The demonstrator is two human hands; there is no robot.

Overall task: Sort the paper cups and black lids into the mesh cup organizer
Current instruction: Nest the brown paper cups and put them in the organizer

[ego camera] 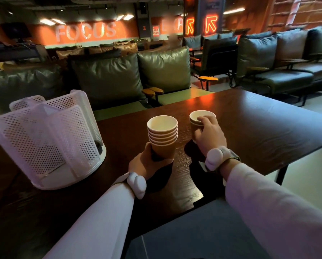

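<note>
Paper this thin is light and crushes easily, so hold each stack by its stiff rolled rims or low on the wall, not mid-wall. Your left hand [147,163] is wrapped around the base of a nested stack [162,136] lifted above the table [268,128], while your right hand [208,134] curls over 2 or so cups [197,121] standing just right of it. The organizer [49,139] sits at your left, well apart, and I see no lids.
</note>
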